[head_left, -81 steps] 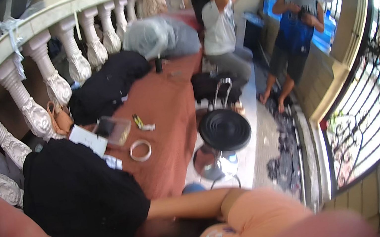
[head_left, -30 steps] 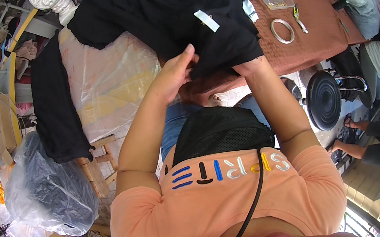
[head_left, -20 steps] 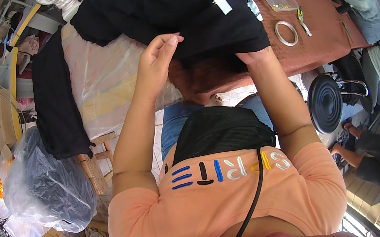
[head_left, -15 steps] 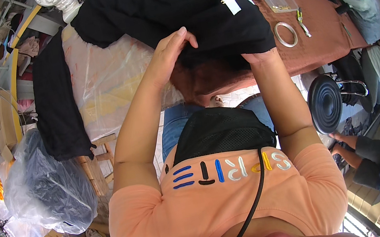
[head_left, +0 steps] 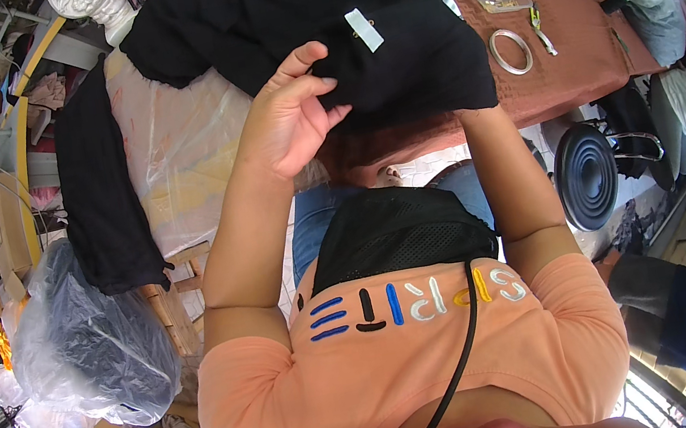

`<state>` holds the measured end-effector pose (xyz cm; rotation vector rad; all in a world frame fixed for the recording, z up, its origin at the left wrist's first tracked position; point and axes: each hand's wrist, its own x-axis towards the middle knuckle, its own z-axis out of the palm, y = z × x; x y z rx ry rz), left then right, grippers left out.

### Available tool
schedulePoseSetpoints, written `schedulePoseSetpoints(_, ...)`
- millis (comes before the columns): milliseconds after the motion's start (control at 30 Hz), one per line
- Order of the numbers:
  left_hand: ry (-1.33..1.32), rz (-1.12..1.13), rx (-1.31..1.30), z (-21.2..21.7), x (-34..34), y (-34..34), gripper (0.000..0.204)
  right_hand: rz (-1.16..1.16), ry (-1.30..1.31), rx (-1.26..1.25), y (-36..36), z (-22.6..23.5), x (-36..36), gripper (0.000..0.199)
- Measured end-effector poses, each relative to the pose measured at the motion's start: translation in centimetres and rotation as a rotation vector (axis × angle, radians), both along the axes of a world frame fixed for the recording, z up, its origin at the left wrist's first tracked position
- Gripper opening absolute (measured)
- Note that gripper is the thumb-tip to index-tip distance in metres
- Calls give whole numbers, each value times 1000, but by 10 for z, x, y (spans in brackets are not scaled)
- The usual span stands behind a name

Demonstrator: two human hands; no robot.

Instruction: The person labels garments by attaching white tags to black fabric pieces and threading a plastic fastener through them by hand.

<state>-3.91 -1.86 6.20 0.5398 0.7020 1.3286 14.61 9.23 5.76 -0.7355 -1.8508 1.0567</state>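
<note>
Here, a person in an orange shirt holds up a black garment [head_left: 300, 12] over a cloth-covered table [head_left: 599, 62].

Largest in view, the black garment spreads across the upper middle of the frame, draped over a clear plastic sheet [head_left: 178, 151] and the brown table beyond, with a small white tag [head_left: 364, 30] showing on its fabric. Next, a bulging clear plastic bag [head_left: 84, 348] of dark cloth sits at lower left, and a round black stool [head_left: 588, 176] stands to the right below the table edge. The left hand [head_left: 286, 119] is raised against the garment's lower edge, its fingers [head_left: 313, 87] curled and close together, tips pressing into the cloth, thumb spread apart. The right hand is hidden under the garment, so its fingers cannot be told. Smallest, a ring of tape [head_left: 511, 52] lies flat on the table just beside the garment.
</note>
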Motion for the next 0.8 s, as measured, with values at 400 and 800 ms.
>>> schedulePoseSetpoints(400, 365, -47, 153, -6, 10, 1, 28, 217, 481, -443, -11, -17, 0, 27)
schedulePoseSetpoints(800, 382, 69, 127, 40, 17, -3, 38, 157, 578, -516, -18, -38, -21, 27)
